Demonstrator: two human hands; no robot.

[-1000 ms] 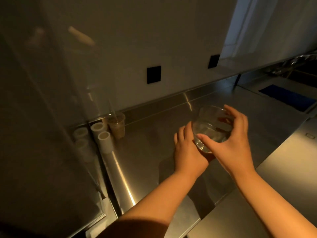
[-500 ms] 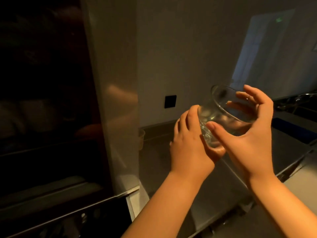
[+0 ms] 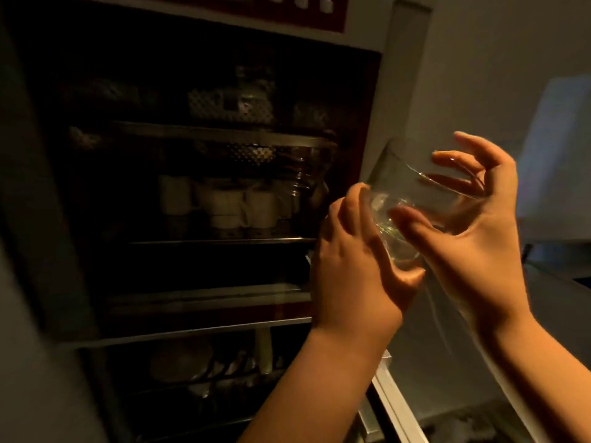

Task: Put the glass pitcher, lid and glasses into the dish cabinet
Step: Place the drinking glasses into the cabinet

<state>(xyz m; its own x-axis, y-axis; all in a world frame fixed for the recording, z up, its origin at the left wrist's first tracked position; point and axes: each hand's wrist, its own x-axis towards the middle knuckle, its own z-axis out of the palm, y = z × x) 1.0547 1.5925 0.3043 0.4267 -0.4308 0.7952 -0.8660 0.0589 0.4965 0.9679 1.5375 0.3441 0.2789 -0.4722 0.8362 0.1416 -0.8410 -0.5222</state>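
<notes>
Your left hand (image 3: 355, 266) cups the glass (image 3: 415, 199) at its base, your right hand (image 3: 473, 225) wraps its side; it's slick and fragile, so keep supporting underneath

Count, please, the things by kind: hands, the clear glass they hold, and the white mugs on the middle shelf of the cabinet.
Hands: 2, left hand and right hand
Clear glass: 1
White mugs: about 4, dim
Total: about 7

White mugs (image 3: 224, 199) crowd the dish cabinet's (image 3: 377, 91) middle shelf; the shelf (image 3: 208, 292) below lies open.
</notes>
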